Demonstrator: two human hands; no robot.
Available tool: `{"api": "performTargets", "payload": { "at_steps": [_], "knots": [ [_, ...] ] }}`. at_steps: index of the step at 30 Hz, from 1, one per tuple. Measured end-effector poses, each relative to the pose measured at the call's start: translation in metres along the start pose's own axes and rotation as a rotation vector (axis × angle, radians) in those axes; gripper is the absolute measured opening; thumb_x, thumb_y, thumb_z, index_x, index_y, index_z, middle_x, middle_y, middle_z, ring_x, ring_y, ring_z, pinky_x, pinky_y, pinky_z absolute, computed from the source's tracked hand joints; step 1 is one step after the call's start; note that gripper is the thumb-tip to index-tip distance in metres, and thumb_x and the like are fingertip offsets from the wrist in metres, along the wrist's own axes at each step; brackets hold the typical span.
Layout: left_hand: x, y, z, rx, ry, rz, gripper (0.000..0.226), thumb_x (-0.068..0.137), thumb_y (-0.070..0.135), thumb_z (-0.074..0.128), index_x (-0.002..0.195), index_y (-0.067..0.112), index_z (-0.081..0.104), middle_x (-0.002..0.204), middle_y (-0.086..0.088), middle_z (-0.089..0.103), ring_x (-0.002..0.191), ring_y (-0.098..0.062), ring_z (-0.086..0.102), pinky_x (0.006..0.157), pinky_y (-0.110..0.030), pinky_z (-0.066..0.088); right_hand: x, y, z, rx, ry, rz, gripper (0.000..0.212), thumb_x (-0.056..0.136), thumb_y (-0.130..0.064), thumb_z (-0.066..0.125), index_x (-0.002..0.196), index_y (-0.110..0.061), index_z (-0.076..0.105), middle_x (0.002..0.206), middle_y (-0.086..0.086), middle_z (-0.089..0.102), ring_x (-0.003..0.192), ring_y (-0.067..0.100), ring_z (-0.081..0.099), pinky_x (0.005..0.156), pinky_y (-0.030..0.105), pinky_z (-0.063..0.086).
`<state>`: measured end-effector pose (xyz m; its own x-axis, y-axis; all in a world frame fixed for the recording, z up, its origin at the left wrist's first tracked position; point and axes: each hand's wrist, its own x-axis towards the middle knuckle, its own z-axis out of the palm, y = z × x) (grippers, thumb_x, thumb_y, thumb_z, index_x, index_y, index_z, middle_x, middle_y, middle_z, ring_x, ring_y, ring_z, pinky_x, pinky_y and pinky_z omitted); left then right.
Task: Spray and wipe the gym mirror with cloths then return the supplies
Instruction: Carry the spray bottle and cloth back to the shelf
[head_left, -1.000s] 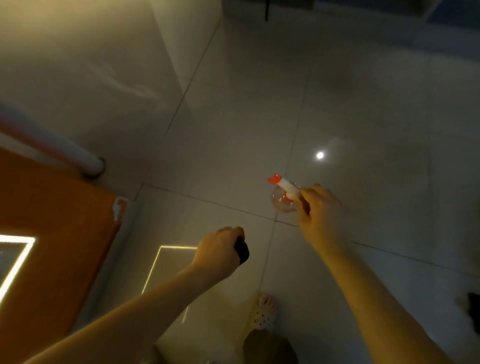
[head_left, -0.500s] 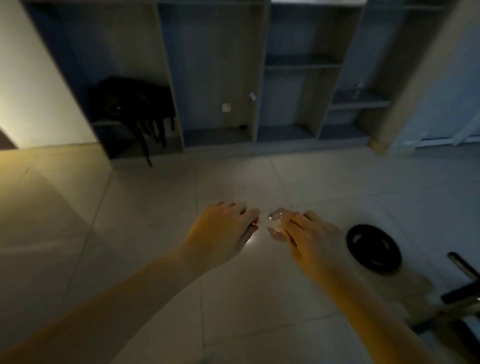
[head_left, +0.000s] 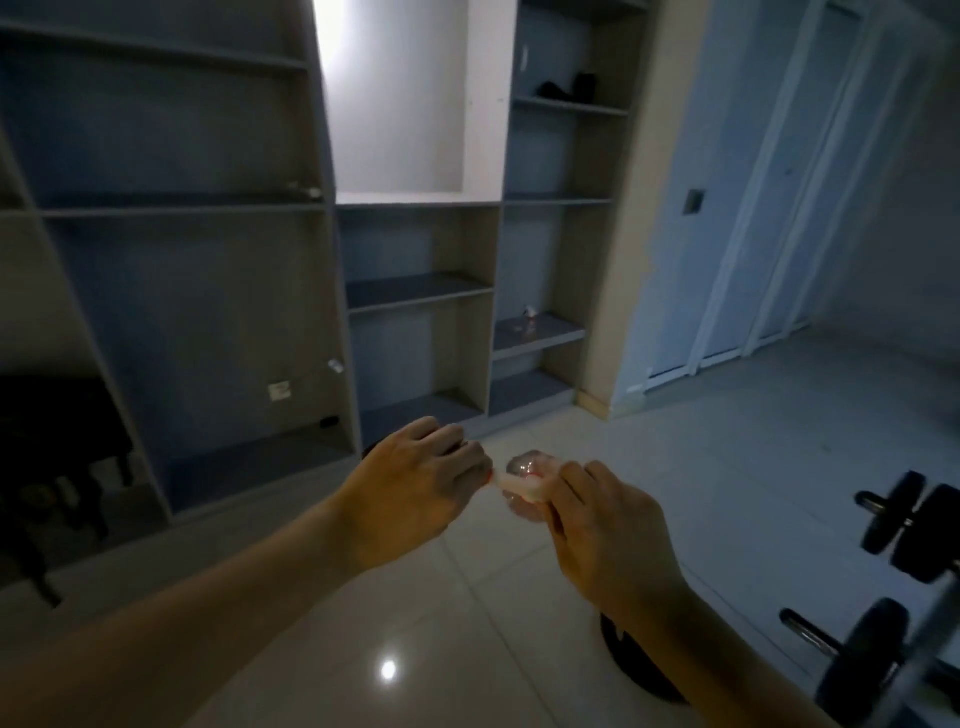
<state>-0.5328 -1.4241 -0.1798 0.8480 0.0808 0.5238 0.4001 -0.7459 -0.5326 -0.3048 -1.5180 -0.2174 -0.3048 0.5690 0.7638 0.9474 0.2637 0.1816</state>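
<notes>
A glossy pale tiled floor (head_left: 467, 649) fills the lower frame in a dim room. A grey-blue shelving unit (head_left: 415, 291) spans the upper left and centre, with dumbbells (head_left: 904, 525) at the right edge. At centre, the right hand (head_left: 608, 535) grips a clear spray bottle (head_left: 522, 470), its fingers (head_left: 571, 483) curled round the white sprayer head. The red nozzle tip meets the curled fingers of the left hand (head_left: 415, 488). Whether those fingers pinch it cannot be told.
</notes>
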Motion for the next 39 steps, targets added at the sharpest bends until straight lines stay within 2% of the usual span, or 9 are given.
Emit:
{"api": "performTargets", "payload": {
  "at_steps": [3, 9, 14, 19, 24, 29, 33, 36, 39],
  "knots": [
    [0.041, -0.049, 0.040, 0.007, 0.017, 0.034, 0.025, 0.081, 0.025, 0.085, 0.104, 0.017, 0.078, 0.094, -0.001, 0.071, 0.078, -0.017, 0.065, 0.068, -0.031, 0.054, 0.044, 0.045, 0.033, -0.145, 0.085, 0.009, 0.027, 0.107, -0.034, 0.036, 0.094, -0.019, 0.053, 0.084, 0.003, 0.068, 0.066, 0.010, 0.059, 0.058, 0.014, 0.031],
    [0.115, -0.131, 0.131, 0.024, -0.012, -0.035, 0.028, 0.086, 0.029, 0.081, 0.111, 0.017, 0.075, 0.096, 0.000, 0.066, 0.072, -0.016, 0.059, 0.064, -0.030, 0.049, 0.112, 0.136, 0.116, -0.237, 0.026, -0.007, 0.019, 0.084, -0.020, 0.081, 0.094, -0.009, 0.070, 0.095, 0.011, 0.070, 0.080, 0.023, 0.068, 0.053, 0.029, 0.054],
    [0.175, -0.188, 0.220, 0.008, -0.003, 0.005, 0.015, 0.081, 0.028, 0.082, 0.090, 0.018, 0.074, 0.083, 0.001, 0.065, 0.063, -0.015, 0.055, 0.058, -0.029, 0.046, 0.155, 0.226, 0.197, -0.265, 0.036, -0.073, 0.022, 0.084, -0.024, 0.080, 0.098, -0.010, 0.071, 0.097, 0.012, 0.069, 0.079, 0.024, 0.065, 0.053, 0.031, 0.053],
    [0.226, -0.250, 0.313, 0.032, -0.011, -0.043, 0.023, 0.081, 0.029, 0.088, 0.097, 0.018, 0.075, 0.091, 0.001, 0.066, 0.069, -0.015, 0.058, 0.062, -0.029, 0.050, 0.213, 0.313, 0.276, -0.240, 0.030, -0.127, 0.027, 0.077, -0.025, 0.088, 0.093, -0.011, 0.071, 0.086, 0.008, 0.067, 0.069, 0.019, 0.061, 0.047, 0.028, 0.049],
    [0.262, -0.316, 0.381, -0.101, 0.002, -0.087, 0.025, 0.097, 0.031, 0.068, 0.119, 0.022, 0.073, 0.103, 0.005, 0.063, 0.077, -0.012, 0.061, 0.068, -0.028, 0.055, 0.272, 0.373, 0.338, -0.225, 0.073, -0.174, 0.025, 0.076, -0.024, 0.090, 0.088, -0.011, 0.072, 0.081, 0.006, 0.066, 0.063, 0.016, 0.057, 0.049, 0.025, 0.041],
    [0.288, -0.383, 0.454, -0.118, -0.054, -0.049, 0.018, 0.088, 0.030, 0.079, 0.103, 0.021, 0.077, 0.090, 0.007, 0.064, 0.068, -0.010, 0.058, 0.062, -0.025, 0.054, 0.320, 0.414, 0.407, -0.253, 0.074, -0.203, 0.023, 0.075, -0.023, 0.090, 0.084, -0.010, 0.073, 0.077, 0.007, 0.065, 0.062, 0.018, 0.058, 0.047, 0.025, 0.044],
    [0.306, -0.437, 0.524, -0.088, 0.088, -0.037, 0.013, 0.089, 0.025, 0.078, 0.100, 0.016, 0.078, 0.091, 0.001, 0.066, 0.070, -0.015, 0.060, 0.061, -0.030, 0.055, 0.362, 0.445, 0.464, -0.275, 0.063, -0.211, 0.023, 0.075, -0.024, 0.088, 0.085, -0.010, 0.073, 0.077, 0.007, 0.065, 0.061, 0.017, 0.058, 0.049, 0.026, 0.047],
    [0.326, -0.489, 0.568, -0.137, 0.160, -0.025, 0.023, 0.099, 0.029, 0.059, 0.102, 0.018, 0.078, 0.092, 0.002, 0.067, 0.071, -0.015, 0.063, 0.060, -0.030, 0.055, 0.400, 0.471, 0.507, -0.286, 0.020, -0.169, 0.020, 0.081, -0.021, 0.085, 0.089, -0.011, 0.071, 0.078, 0.005, 0.061, 0.063, 0.016, 0.052, 0.048, 0.025, 0.043],
    [0.348, -0.546, 0.599, -0.316, 0.081, -0.064, 0.040, 0.101, 0.045, 0.043, 0.114, 0.027, 0.077, 0.096, 0.010, 0.064, 0.074, -0.011, 0.063, 0.064, -0.027, 0.053, 0.438, 0.495, 0.541, -0.335, 0.003, -0.140, 0.013, 0.089, -0.020, 0.078, 0.091, -0.010, 0.069, 0.078, 0.003, 0.057, 0.062, 0.015, 0.045, 0.047, 0.024, 0.038]
  ]
}}
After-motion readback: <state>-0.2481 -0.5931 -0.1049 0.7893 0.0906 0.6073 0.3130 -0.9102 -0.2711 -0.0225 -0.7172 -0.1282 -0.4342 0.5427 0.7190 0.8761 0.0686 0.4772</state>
